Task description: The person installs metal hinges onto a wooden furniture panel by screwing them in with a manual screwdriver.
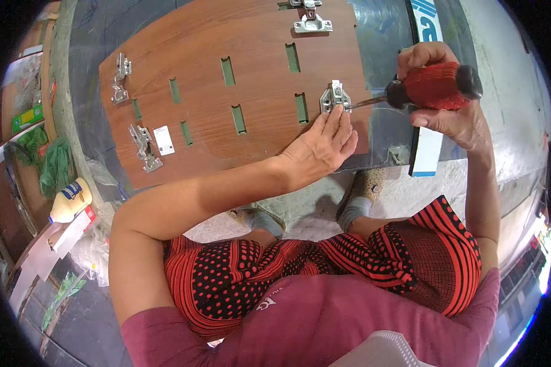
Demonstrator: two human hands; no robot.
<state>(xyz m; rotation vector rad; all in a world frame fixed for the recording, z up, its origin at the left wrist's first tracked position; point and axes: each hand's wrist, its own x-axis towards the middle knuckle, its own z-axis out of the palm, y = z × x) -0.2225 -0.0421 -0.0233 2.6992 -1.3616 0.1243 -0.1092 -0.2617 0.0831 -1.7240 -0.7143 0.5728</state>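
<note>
A brown wooden panel (251, 67) with several green slots lies in front of me. My left hand (322, 145) rests on its near right corner, fingertips touching a metal hinge (335, 98). My right hand (438, 92) grips a screwdriver (431, 87) with a red and black handle, its tip pointing left at that hinge. Other metal hinges sit on the panel at the far left (120, 77), near left (144, 147) and top edge (312, 23).
A white label (163, 140) is stuck on the panel near the left. A squeeze bottle (71, 200) and a box lie on the left. A white and blue strip (427, 150) stands at the right of the panel. My feet (364, 186) rest on the concrete floor.
</note>
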